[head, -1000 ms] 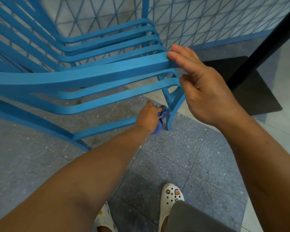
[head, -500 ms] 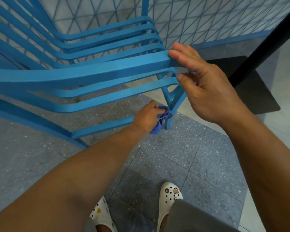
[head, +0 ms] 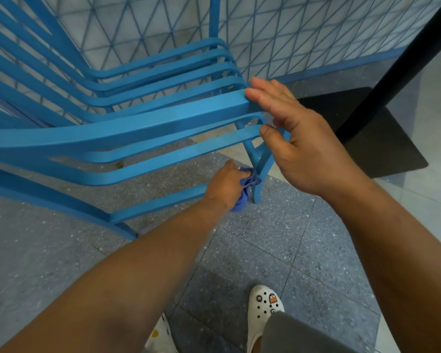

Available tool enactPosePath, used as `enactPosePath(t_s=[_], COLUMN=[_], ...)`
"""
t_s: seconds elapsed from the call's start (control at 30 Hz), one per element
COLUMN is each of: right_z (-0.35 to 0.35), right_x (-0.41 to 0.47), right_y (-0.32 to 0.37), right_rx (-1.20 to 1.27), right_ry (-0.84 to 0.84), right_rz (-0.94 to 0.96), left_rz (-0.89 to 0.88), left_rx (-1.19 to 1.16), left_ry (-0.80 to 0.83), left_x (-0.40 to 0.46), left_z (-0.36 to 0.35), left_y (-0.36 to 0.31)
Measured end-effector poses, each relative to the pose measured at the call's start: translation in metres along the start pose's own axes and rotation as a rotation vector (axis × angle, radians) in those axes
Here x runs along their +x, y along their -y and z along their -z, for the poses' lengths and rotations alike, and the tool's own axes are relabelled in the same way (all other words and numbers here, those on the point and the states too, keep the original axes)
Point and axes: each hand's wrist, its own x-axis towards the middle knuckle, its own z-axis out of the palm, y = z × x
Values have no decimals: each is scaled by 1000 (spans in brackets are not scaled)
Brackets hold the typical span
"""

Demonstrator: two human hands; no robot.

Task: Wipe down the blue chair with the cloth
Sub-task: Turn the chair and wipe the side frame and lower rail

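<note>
A blue chair (head: 127, 128) of curved, smooth-painted slats stands on a speckled grey tiled floor (head: 278, 238), close to a wall (head: 303, 34) patterned with thin blue triangles. Low on the chair's front leg, the person's left hand (head: 227, 184) is curled tight round a bunched blue-purple cloth (head: 247, 184), pressing the soft fabric against the leg. Above it, the right hand (head: 295, 138) rests on the end of the armrest with fingers straight and relaxed, thumb beside the slat below, gripping nothing. The wiping appears to be under way at the leg; whether the seat slats, back and remaining legs are already done cannot be told, though a brownish spot shows under the slats left of the cloth. Right of the chair, a dark flat base (head: 367, 133) carries a black post. White clogs (head: 265, 309) show below.
</note>
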Motion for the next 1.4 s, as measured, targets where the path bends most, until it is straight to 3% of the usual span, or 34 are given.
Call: enactPosePath(t_s=[0.17, 0.27, 0.37, 0.5, 0.63, 0.83, 1.07, 1.23, 1.33, 1.4], right_z=[2, 2, 1, -2, -2, -4, 0, 1, 0, -1], right_x=[-1, -1, -2, -3, -2, -1, 0, -2, -2, -3], right_y=[2, 4, 5, 5, 4, 2, 0, 4, 6, 7], right_rx=[1, -1, 6, 18, 21, 32, 17, 13, 20, 14], right_ry=[12, 14, 8, 1, -7, -17, -10, 6, -1, -8], right_rz=[-9, -15, -19, -19, -20, -20, -5, -20, -28, -22], left_rz=[111, 64, 217, 255, 148, 185, 147, 76, -33, -21], left_rx=[-149, -46, -309, -416, -306, -464, -306, -58, 284, 307], left_ry=[-125, -178, -243, -231, -155, -65, -83, -129, -104, -147], left_x=[-18, -33, -42, -39, -25, -6, -8, -13, -27, -32], left_z=[37, 71, 97, 89, 54, 5, -13, 15, 44, 60], left_y=[50, 96, 120, 105, 76, 11, -22, 23, 59, 83])
